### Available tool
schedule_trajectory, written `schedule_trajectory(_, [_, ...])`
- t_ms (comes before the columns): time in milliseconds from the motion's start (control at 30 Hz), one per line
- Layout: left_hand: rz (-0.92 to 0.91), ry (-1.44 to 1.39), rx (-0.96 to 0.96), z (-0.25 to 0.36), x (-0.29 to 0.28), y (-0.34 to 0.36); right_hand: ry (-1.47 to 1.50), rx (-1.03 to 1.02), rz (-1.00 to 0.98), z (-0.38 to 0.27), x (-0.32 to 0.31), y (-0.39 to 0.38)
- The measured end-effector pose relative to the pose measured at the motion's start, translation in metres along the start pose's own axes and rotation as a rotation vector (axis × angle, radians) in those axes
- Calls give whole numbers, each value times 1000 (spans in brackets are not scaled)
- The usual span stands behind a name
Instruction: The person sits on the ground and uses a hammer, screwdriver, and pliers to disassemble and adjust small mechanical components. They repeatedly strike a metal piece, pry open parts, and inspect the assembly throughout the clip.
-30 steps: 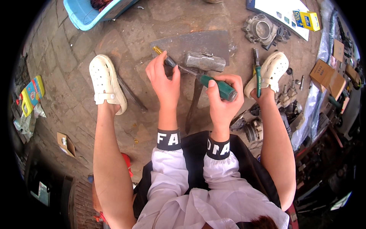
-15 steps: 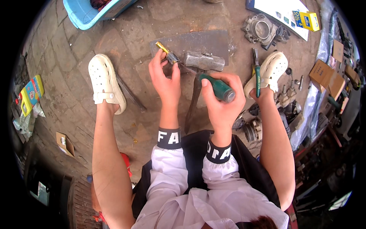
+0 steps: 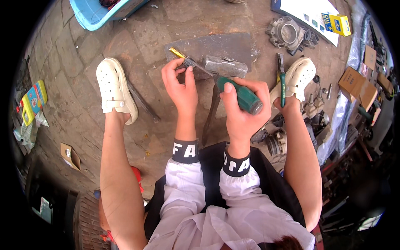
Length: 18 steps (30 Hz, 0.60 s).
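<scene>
Screwdriver point(image 3: 243, 96): glossy green plastic handle, in right hand point(image 3: 241, 110). Small part point(image 3: 186, 61): dull grey metal, brass-yellow tip, in left hand point(image 3: 181, 85). Beyond the hands: slab point(image 3: 221, 46), matt, rough dark metal.

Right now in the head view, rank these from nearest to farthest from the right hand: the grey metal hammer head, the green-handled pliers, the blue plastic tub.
1. Grey metal hammer head, just above the right hand, on the grey slab.
2. Green-handled pliers, to its right beside the white clog.
3. Blue plastic tub, far up at the top left.
</scene>
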State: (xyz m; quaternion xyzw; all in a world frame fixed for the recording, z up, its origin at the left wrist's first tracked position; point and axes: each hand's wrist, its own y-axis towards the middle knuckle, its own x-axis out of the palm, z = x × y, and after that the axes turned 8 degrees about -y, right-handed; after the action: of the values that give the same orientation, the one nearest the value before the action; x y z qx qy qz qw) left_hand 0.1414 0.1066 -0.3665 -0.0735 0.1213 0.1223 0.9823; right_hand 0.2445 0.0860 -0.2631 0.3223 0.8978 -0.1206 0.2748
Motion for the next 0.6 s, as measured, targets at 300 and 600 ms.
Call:
schedule_trajectory(300, [-53,-67,34,-9,5,2,-51,-42,-23,-8,2,23])
schedule_trajectory(600, [-31,24,53,-1,4,4,-128,-128,-10,-10,-5,23])
